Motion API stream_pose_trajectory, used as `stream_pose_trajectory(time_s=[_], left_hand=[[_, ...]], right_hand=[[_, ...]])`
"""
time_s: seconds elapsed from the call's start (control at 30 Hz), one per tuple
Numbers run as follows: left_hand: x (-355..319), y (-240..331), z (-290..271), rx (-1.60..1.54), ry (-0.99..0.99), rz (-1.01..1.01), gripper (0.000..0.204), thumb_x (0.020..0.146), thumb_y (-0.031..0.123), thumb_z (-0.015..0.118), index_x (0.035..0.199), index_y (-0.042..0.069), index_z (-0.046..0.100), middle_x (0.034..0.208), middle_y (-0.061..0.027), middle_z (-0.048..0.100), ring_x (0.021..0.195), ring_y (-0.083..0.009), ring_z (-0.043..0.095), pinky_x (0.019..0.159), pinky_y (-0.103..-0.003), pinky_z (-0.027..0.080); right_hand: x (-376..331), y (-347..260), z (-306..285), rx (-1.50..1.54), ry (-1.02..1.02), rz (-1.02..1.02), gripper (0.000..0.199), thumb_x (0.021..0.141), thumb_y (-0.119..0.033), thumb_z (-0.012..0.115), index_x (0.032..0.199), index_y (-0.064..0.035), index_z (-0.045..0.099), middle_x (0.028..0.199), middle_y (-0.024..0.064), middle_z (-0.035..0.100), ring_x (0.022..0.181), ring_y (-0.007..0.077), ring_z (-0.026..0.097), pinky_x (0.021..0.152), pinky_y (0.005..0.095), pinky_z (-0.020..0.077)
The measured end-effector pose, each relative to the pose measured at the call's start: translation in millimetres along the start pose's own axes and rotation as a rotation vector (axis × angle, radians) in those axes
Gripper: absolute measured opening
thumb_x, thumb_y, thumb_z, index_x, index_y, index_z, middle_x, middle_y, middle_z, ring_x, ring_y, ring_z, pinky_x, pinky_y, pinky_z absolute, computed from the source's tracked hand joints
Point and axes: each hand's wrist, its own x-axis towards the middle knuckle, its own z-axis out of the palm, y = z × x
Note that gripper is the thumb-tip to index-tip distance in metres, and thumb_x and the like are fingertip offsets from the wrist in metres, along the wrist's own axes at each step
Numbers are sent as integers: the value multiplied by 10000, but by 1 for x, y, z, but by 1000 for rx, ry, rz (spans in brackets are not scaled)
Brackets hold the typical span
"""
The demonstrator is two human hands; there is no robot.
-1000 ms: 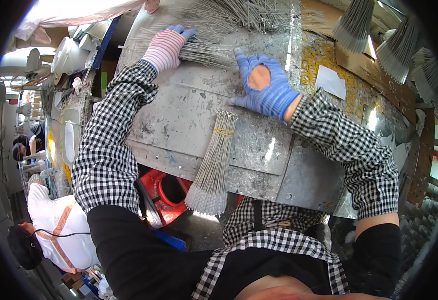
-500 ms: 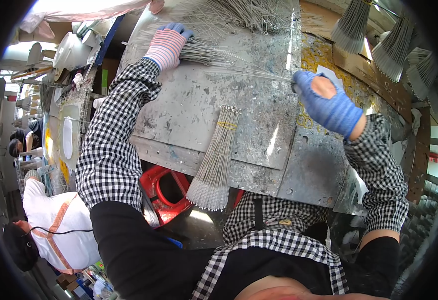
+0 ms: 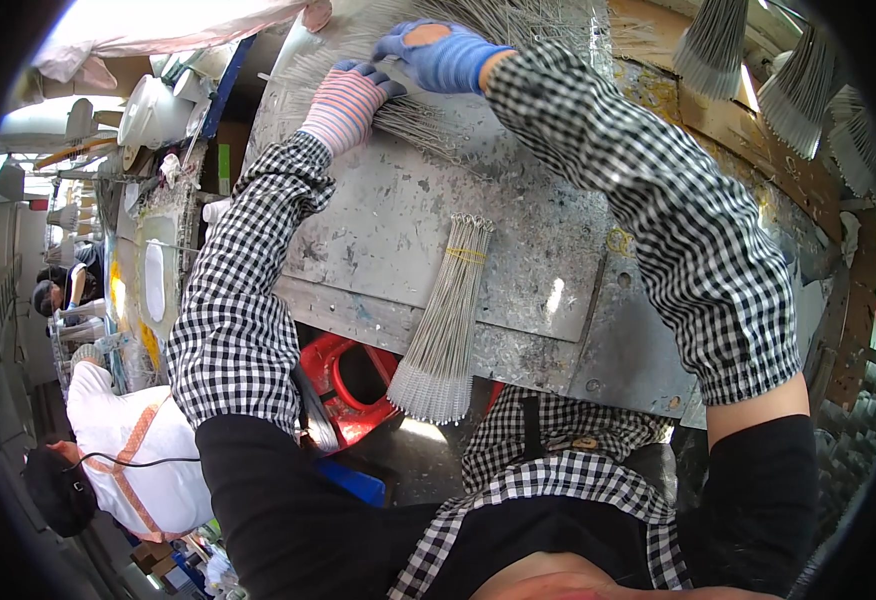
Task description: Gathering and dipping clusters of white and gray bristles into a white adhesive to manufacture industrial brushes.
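My left hand (image 3: pixel 348 100), in a pink striped glove, is closed on a bunch of thin metal wires (image 3: pixel 420 125) at the far side of a grey metal worktable (image 3: pixel 378 230). Just above it my right hand (image 3: pixel 441 55), in a blue glove, lies on the loose wire pile (image 3: pixel 528 20) at the table's far edge. Whether that hand grips any wire cannot be made out. A tied bundle of wires (image 3: pixel 448 320) with a yellow band lies in the table's middle, its end hanging over the near edge.
A red bin (image 3: pixel 353 385) stands under the table's near edge. More wire bundles (image 3: pixel 748 50) hang at the upper right above a wooden board. Another person in a white top (image 3: pixel 133 450) sits at the lower left, and white containers (image 3: pixel 153 105) crowd the left.
My right hand has swung from the table's right side up and left to the wire pile beside my left hand. The left hand has stayed on its bunch.
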Motion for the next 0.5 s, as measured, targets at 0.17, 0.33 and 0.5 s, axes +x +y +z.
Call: stream_pose_trajectory(time_s=[0.17,0.33,0.5], left_hand=[[-5,3,-2,-45,42,54,539,733,162,777,1253,248,665,1161,-31,668,1141,-289,606,998,-418,475],[-9,7,-7,-103,32,65,558,707,144,808,1235,251,665,1180,-35,654,1161,-290,606,994,-429,484],[1,13,-13,-74,-128,141,374,741,111,762,1098,131,654,1075,-71,682,1099,-247,650,984,-421,467]], right_hand=[[-4,44,31,-108,-43,-43,297,994,-268,607,1272,-195,680,1253,87,672,1216,297,601,1048,413,479],[-22,76,55,-134,165,-5,268,977,-268,638,1213,-168,713,1242,86,673,1204,279,607,1044,398,489],[-25,75,64,-119,202,2,284,982,-307,605,1213,-183,715,1262,68,664,1192,267,618,1029,403,499]])
